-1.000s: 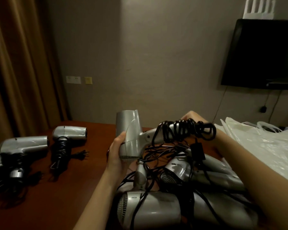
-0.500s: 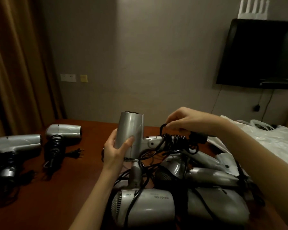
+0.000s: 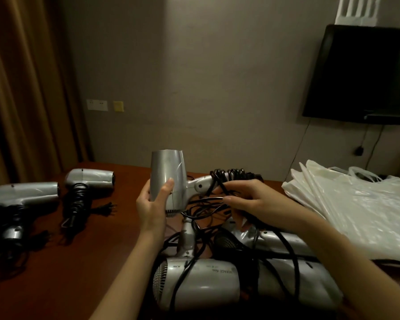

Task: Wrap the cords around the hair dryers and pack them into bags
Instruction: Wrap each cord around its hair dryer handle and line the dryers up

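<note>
Silver plastic hair dryer (image 3: pixel 168 179) is held up above the pile at centre, barrel upright, handle pointing right. Left hand (image 3: pixel 153 202) is closed around the barrel. Black coiled cord (image 3: pixel 234 177) already sits in several turns on the handle. Right hand (image 3: pixel 252 204) is just below the handle, fingers pinched on a loose run of the same cord.

To do the step well, my take: keep the barrel fixed in the left, lay each turn snug beside the last, hold tension so loops don't spring off, and finish with the plug tucked under a turn.

Near centre: heap of unwrapped silver hair dryers (image 3: pixel 208 282) with cords tangled across them. The held dryer's slack drops into that tangle, so snagging looks likely. Far left on the dark red-brown table (image 3: pixel 44 273): two silver dryers with wrapped cords (image 3: pixel 88 181). Right: stack of white plastic bags (image 3: pixel 356 204).

Hard to tell: where the held dryer's plug is, how much cord remains, how many dryers are in the heap. Left edge cuts off another dryer.
</note>
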`<state>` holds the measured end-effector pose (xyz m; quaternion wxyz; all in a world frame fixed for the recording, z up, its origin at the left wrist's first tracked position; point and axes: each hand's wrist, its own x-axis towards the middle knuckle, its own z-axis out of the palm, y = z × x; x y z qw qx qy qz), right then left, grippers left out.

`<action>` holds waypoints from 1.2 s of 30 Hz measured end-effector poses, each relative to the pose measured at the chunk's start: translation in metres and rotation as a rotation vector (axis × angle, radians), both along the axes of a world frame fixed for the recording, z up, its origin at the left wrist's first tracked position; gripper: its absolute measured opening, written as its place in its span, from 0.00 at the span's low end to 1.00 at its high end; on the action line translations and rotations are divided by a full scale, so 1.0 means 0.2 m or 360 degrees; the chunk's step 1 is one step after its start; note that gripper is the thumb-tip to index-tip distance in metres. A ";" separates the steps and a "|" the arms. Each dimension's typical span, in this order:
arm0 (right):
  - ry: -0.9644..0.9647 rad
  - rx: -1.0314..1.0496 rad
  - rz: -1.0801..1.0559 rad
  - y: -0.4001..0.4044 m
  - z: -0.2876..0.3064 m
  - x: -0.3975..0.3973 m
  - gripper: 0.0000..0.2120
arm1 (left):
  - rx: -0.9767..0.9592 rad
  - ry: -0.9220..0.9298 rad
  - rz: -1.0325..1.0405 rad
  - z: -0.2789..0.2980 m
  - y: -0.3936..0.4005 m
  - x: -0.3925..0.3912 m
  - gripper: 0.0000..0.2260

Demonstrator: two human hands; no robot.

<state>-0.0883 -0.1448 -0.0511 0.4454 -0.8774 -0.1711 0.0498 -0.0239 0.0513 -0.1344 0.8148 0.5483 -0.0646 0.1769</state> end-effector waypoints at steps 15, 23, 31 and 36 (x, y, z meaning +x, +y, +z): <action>0.0863 0.0721 -0.0027 -0.01 -0.15 0.02 0.18 | -0.0371 0.0160 -0.0304 0.01 0.01 0.02 0.31; 0.0976 0.1385 0.0046 -0.09 -0.17 0.05 0.29 | -0.0466 0.0169 -0.0332 0.01 0.02 0.04 0.34; 0.1011 0.0772 0.0046 -0.07 -0.19 0.06 0.25 | -0.0554 0.0131 -0.0322 -0.01 0.03 0.04 0.31; 0.0871 0.0826 -0.0027 -0.12 -0.05 0.11 0.30 | -0.0591 0.0002 -0.0497 0.03 0.02 0.01 0.15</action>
